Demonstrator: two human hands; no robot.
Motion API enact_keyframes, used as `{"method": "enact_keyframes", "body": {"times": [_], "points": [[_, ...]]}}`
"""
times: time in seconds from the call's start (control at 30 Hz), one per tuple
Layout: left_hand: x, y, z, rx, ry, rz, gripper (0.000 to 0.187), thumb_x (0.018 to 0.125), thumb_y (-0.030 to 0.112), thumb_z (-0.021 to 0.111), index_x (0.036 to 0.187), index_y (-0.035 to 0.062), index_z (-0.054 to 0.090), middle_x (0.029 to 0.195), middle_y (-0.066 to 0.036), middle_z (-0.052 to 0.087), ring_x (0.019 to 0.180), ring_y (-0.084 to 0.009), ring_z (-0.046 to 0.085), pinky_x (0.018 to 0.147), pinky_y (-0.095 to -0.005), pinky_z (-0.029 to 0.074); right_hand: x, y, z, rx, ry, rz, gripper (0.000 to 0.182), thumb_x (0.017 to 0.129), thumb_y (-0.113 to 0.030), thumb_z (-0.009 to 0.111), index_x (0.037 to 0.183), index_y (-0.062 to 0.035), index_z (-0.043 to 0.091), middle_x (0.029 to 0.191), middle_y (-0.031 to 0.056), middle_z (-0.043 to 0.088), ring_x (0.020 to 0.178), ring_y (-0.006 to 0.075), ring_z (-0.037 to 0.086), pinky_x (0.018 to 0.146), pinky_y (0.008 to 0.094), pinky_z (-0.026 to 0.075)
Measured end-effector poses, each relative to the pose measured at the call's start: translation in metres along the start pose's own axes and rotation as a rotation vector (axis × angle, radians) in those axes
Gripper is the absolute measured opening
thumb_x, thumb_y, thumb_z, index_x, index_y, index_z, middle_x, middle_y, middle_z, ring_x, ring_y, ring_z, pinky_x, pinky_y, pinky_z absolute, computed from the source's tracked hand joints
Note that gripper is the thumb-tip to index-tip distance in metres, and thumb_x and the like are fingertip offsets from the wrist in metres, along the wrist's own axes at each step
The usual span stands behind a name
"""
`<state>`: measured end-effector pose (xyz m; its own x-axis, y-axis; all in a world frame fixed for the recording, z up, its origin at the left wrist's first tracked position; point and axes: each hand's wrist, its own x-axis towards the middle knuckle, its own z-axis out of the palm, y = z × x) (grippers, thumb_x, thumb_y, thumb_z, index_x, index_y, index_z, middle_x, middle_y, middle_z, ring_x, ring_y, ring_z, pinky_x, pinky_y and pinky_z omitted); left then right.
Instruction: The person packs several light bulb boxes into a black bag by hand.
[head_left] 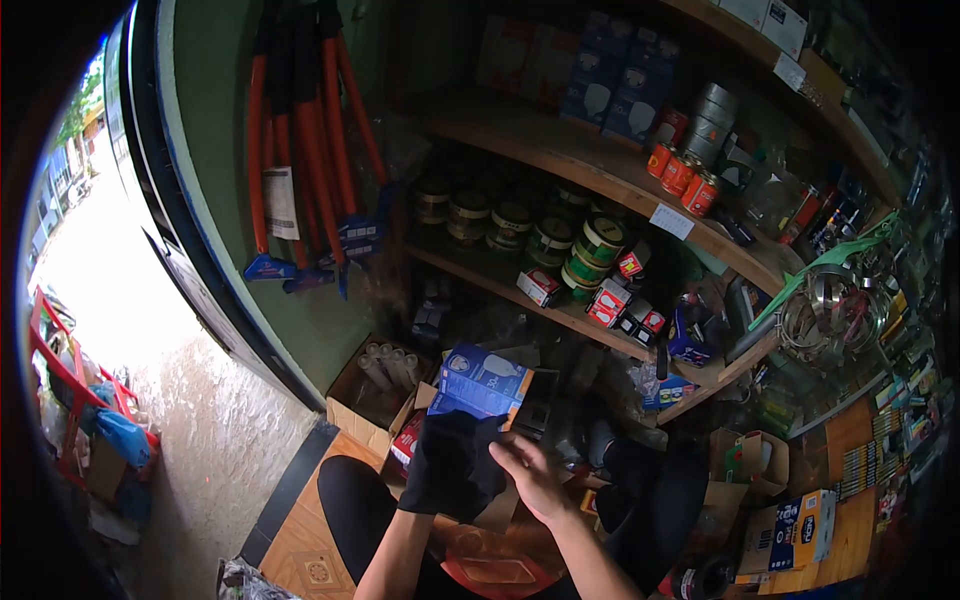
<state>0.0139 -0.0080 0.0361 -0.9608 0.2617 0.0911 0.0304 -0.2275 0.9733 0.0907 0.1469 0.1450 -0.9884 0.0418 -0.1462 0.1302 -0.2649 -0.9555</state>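
Observation:
A black cloth (455, 465) covers my left hand down to the wrist, so its fingers are hidden. From the right side, my right hand (533, 482) reaches to the cloth, its thumb and fingertips pinched at the edge. Directly beyond the cloth, a blue light bulb box (482, 382) with a bulb printed on it is tilted up, its lower part overlapped by the cloth. A red box (407, 440) shows to the left of the cloth.
An open carton (360, 415) holds several white tubes. Wooden shelves (530, 140) with cans and boxes rise ahead. Orange-handled tools (318, 150) hang on the wall, left of which is the doorway. At the right are a small carton (750, 460) and a blue-and-white box (800, 530).

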Motion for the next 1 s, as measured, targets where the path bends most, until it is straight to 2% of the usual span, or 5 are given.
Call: {"method": "enact_keyframes", "body": {"times": [0.1, 0.23, 0.5, 0.67, 1.0], "points": [[-0.005, 0.019, -0.001, 0.916, 0.221, 0.4, 0.037, 0.083, 0.032, 0.078, 0.11, 0.0084, 0.072, 0.104, -0.014, 0.068, 0.096, -0.0306, 0.065, 0.089, -0.0374, 0.05, 0.013, 0.001, -0.02, -0.169, -0.048, -0.058, 0.028, 0.105, -0.022, 0.066, 0.124, -0.0018, 0.067, 0.104, -0.0031, 0.064, 0.099, 0.0046, 0.059, 0.088, 0.021, 0.048], [-0.003, 0.13, 0.024, 0.875, 0.178, 0.267, 0.019, 0.086, 0.031, 0.076, 0.087, 0.012, 0.075, 0.083, -0.005, 0.069, 0.074, -0.0275, 0.068, 0.072, -0.0384, 0.05, 0.038, -0.063, -0.063, -0.334, -0.051, -0.289, 0.03, 0.105, -0.019, 0.064, 0.131, -0.0049, 0.062, 0.099, -0.0012, 0.058, 0.091, 0.0063, 0.06, 0.078, 0.0245, 0.056], [0.049, 0.055, -0.005, 0.523, -0.001, 0.288, 0.01, 0.083, 0.002, 0.064, 0.075, 0.0036, 0.069, 0.076, -0.005, 0.068, 0.066, -0.0145, 0.066, 0.06, -0.0261, 0.051, 0.133, -0.308, -0.155, -1.014, 0.438, -0.973, 0.021, 0.103, -0.02, 0.065, 0.116, -0.0041, 0.068, 0.094, 0.0012, 0.069, 0.082, 0.0085, 0.063, 0.071, 0.0269, 0.049], [0.062, 0.091, 0.034, 1.202, -0.041, 0.463, 0.006, 0.076, 0.006, 0.066, 0.069, 0.0061, 0.065, 0.069, -0.004, 0.062, 0.061, -0.014, 0.063, 0.056, -0.0275, 0.049, 0.244, -0.416, -0.245, -1.175, 0.499, -1.033, 0.024, 0.095, -0.013, 0.066, 0.116, -0.0016, 0.066, 0.097, 0.0119, 0.071, 0.089, 0.0236, 0.069, 0.083, 0.0352, 0.054], [0.069, 0.061, 0.036, 0.129, 0.055, -0.075, 0.016, 0.091, 0.004, 0.065, 0.086, -0.0024, 0.078, 0.08, -0.008, 0.077, 0.064, -0.0102, 0.069, 0.054, -0.0225, 0.05, 0.377, -0.487, -0.303, -1.795, 0.814, -0.735, 0.057, 0.089, -0.01, 0.063, 0.145, -0.0018, 0.053, 0.15, 0.0246, 0.05, 0.141, 0.0369, 0.048, 0.117, 0.0426, 0.04]]}}
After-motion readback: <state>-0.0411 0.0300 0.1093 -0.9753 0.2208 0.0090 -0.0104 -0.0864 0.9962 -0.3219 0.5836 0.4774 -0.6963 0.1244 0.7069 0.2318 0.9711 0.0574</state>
